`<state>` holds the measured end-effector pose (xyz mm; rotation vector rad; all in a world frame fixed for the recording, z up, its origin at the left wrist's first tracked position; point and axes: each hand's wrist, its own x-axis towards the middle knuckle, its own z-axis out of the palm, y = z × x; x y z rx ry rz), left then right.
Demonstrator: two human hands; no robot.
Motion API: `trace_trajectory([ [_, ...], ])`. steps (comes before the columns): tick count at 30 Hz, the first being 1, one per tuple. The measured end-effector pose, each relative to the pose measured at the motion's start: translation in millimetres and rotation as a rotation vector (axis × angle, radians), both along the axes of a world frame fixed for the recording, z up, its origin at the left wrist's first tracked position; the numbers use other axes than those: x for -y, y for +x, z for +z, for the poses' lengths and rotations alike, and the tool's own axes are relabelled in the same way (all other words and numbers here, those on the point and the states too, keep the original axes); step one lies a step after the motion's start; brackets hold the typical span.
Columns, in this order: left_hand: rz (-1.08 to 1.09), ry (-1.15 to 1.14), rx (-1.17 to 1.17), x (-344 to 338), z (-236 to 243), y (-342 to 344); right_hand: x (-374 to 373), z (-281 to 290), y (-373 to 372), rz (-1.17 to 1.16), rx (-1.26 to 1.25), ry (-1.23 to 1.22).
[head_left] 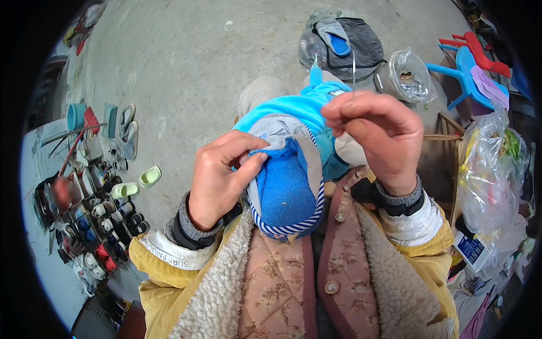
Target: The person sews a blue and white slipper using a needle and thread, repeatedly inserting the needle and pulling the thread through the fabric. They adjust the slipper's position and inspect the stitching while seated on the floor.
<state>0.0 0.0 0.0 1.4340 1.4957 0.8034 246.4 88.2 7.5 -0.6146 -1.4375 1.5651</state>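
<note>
- Two hands at work on one slipper (285,186), held above my lap in front of my chest; sole side turned up toward me, toe pointing away over the concrete floor (186,62).
- Left hand (217,181): fingers and thumb pressed together on the grey lining at the slipper's inner edge, pinching it against the blue insole; grip looks firm, steadying the seam.
- Right hand (375,133): fingertips closed on a needle (354,70), thin, straight and metallic, its point standing up above the knuckles; any thread below it is too fine for me to see.
- Step in hand, as I judge it: a stitch drawn upward out of the upper, mid-seam; the next move would call for bringing the point back down close beside my left thumb without pricking it, with the lining held flat.
- Materials: slipper upper of bright turquoise plush, soft and napped; insole a deeper blue, towelling-like; rim bound with blue-and-white striped tape; lining pale grey and smooth.
- My clothing: yellow jacket with cream fleece facing; quilted pink waistcoat with round buttons; grey ribbed cuffs.
- Surroundings: rows of small shoes (107,220) on the left; blue and red plastic chairs (471,62) at far right; clear plastic bags (491,175) beside them.
</note>
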Motion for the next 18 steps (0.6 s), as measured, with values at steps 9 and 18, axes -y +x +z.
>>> trace_trajectory([
  [9,0.03,0.007,-0.033,4.2,4.6,1.6,29.1,38.4,-8.8,0.058,0.267,-0.213],
  [18,-0.009,0.032,-0.03,0.8,1.0,-3.8,35.7,15.7,-30.9,0.037,0.526,0.321],
])
